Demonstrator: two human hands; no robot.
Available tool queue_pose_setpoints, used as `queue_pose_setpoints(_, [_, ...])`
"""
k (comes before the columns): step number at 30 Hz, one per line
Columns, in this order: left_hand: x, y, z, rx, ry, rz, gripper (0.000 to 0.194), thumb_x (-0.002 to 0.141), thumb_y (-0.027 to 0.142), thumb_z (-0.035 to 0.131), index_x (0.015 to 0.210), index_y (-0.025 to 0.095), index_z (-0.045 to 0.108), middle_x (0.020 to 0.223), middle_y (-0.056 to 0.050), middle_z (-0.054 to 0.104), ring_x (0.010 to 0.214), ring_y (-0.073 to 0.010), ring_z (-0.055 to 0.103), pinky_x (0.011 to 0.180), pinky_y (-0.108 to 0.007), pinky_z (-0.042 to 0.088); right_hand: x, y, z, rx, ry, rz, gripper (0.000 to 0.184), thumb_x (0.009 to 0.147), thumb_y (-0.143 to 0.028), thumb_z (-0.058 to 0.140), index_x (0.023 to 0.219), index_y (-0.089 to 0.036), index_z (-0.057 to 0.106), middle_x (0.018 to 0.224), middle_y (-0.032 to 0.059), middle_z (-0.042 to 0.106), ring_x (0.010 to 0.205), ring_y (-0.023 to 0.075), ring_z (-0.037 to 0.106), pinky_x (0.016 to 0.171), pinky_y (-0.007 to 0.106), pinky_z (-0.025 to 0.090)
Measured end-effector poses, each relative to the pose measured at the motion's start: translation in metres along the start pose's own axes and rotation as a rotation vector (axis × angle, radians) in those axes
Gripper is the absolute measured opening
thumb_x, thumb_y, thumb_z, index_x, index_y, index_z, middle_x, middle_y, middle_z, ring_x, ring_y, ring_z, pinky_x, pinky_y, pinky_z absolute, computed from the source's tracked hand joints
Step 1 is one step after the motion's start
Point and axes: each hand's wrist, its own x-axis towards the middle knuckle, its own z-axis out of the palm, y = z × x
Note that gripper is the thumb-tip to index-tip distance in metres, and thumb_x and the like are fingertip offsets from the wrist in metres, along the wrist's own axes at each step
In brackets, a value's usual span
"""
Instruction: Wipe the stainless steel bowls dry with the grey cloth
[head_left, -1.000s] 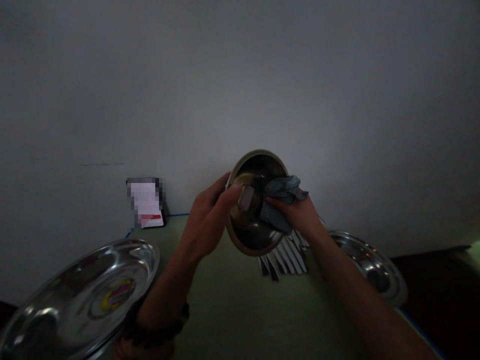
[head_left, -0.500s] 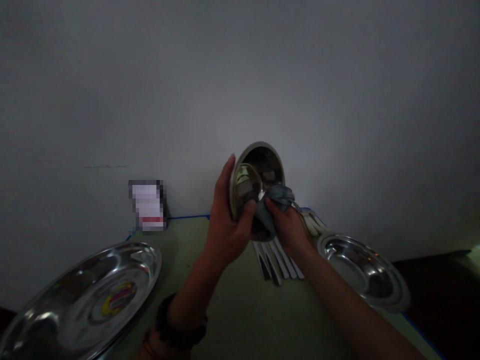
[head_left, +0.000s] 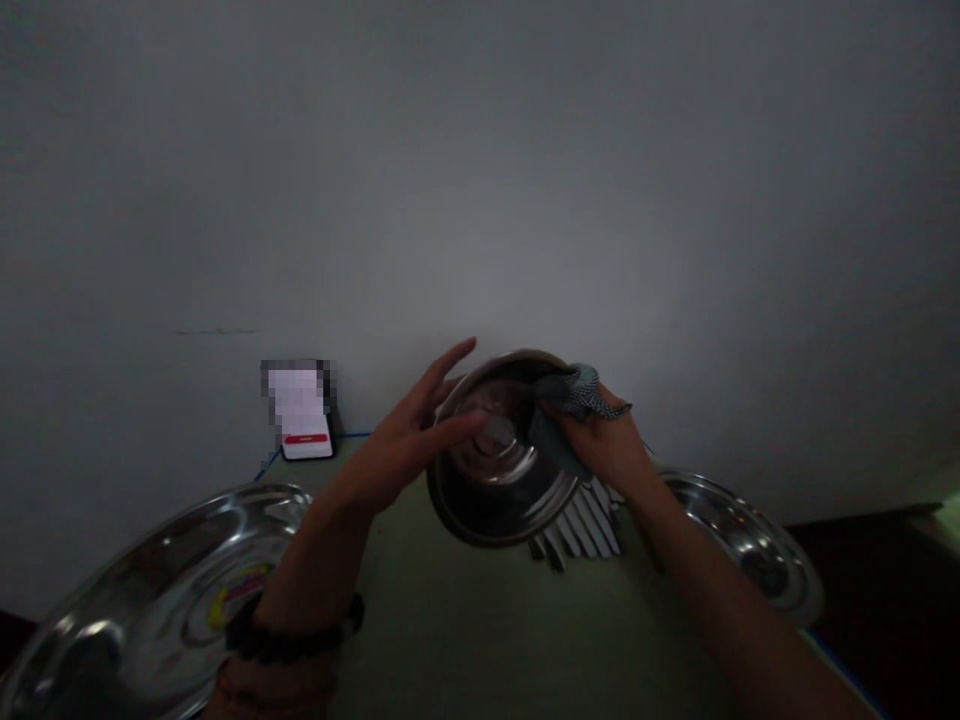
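Ideally, the spread left hand (head_left: 401,445) clasps the bowl (head_left: 495,500) steady between hands; the right hand (head_left: 604,440), pinching cloth (head_left: 579,390), presses evenly.

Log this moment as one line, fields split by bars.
left hand: holds tilted metal bowl | right hand: holds cloth at bowl's inside | on table: cutlery, phone

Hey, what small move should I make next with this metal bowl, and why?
Perhaps turn the bowl slightly with your left hand: its thumb is inside the left rim, while the cloth in your right hand covers only the right side.
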Motion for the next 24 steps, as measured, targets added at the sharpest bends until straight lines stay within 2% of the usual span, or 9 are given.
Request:
queue_pose_setpoints(2, [0.002,0.000,0.008,-0.019,0.068,0.076,0.083,0.076,0.035,0.071,0.145,0.041,0.027,0.147,-0.007,0.043,0.125,-0.0342,0.051,0.094,-0.049,0.051,0.001,-0.003,0.001,0.001,0.082,0.088,0.033,0.079,-0.046,0.058,0.092,-0.018,0.069,0.085,0.0082,0.074,0.090,0.0268,0.068,0.082,0.039,0.052])
queue_pose_setpoints(5, [0.002,0.002,0.027,0.108,0.112,0.239,0.108,0.063,0.028,0.082,0.147,0.044,0.016,0.151,-0.004,0.037,0.132,-0.0343,0.042,0.102,-0.051,0.044,0.000,-0.008,0.007,0.002,0.061,0.306,0.044,0.082,-0.058,0.050,0.083,-0.018,0.070,0.072,0.0071,0.072,0.085,0.0296,0.069,0.078,0.042,0.053])
queue_pose_setpoints(7, [0.003,0.002,0.036,0.187,0.248,0.355,0.101,0.066,0.024,0.080,0.146,0.043,0.022,0.154,0.000,0.030,0.139,-0.0316,0.032,0.112,-0.049,0.032,-0.003,-0.012,0.010,0.025,0.029,0.314,0.044,0.084,-0.057,0.047,0.089,-0.019,0.070,0.083,0.0074,0.074,0.093,0.0297,0.068,0.083,0.042,0.052])
queue_pose_setpoints(10, [0.003,0.003,0.033,0.191,0.364,0.415,0.080,0.075,0.023,0.072,0.143,0.039,0.033,0.152,0.001,0.035,0.139,-0.0288,0.032,0.116,-0.046,0.022,-0.006,-0.018,0.010,-0.025,-0.036,0.176,0.037,0.087,-0.049,0.046,0.097,-0.021,0.068,0.099,0.0076,0.073,0.108,0.0287,0.064,0.090,0.041,0.049])
queue_pose_setpoints(13, [0.002,0.006,0.015,0.162,0.263,0.328,0.079,0.073,0.017,0.071,0.141,0.037,0.037,0.143,-0.001,0.048,0.133,-0.0292,0.041,0.115,-0.045,0.025,-0.006,-0.019,0.004,-0.191,-0.110,0.109,0.035,0.087,-0.048,0.045,0.096,-0.022,0.067,0.099,0.0104,0.072,0.106,0.0317,0.064,0.089,0.043,0.049])
queue_pose_setpoints(16, [0.000,0.009,-0.001,0.113,0.048,0.177,0.086,0.070,0.012,0.072,0.142,0.039,0.034,0.143,0.000,0.048,0.132,-0.0292,0.043,0.111,-0.043,0.033,-0.004,-0.014,-0.002,-0.273,-0.119,0.086,0.036,0.088,-0.047,0.044,0.100,-0.021,0.065,0.103,0.0131,0.071,0.100,0.0338,0.066,0.084,0.045,0.049])
queue_pose_setpoints(19, [-0.004,0.012,-0.007,0.080,-0.121,0.055,0.086,0.072,0.007,0.069,0.141,0.042,0.033,0.145,0.004,0.045,0.133,-0.0269,0.041,0.110,-0.038,0.035,-0.003,-0.009,-0.003,-0.223,-0.084,0.019,0.030,0.087,-0.044,0.048,0.102,-0.021,0.060,0.101,0.0118,0.071,0.099,0.0315,0.066,0.079,0.041,0.050])
queue_pose_setpoints(22, [-0.008,0.014,-0.011,0.049,-0.226,0.003,0.083,0.073,0.002,0.065,0.140,0.044,0.035,0.145,0.007,0.045,0.133,-0.0239,0.042,0.111,-0.035,0.033,-0.005,-0.012,-0.002,-0.133,-0.074,-0.060,0.025,0.084,-0.040,0.052,0.101,-0.021,0.054,0.095,0.0099,0.071,0.094,0.0278,0.066,0.078,0.039,0.050])
queue_pose_setpoints(24, [-0.011,0.015,-0.015,0.024,-0.286,-0.061,0.081,0.076,0.003,0.062,0.140,0.044,0.036,0.141,0.007,0.050,0.130,-0.0232,0.046,0.110,-0.036,0.035,-0.008,-0.019,-0.002,-0.066,-0.145,-0.124,0.019,0.084,-0.034,0.053,0.099,-0.022,0.052,0.095,0.0081,0.070,0.089,0.0241,0.066,0.077,0.036,0.050])
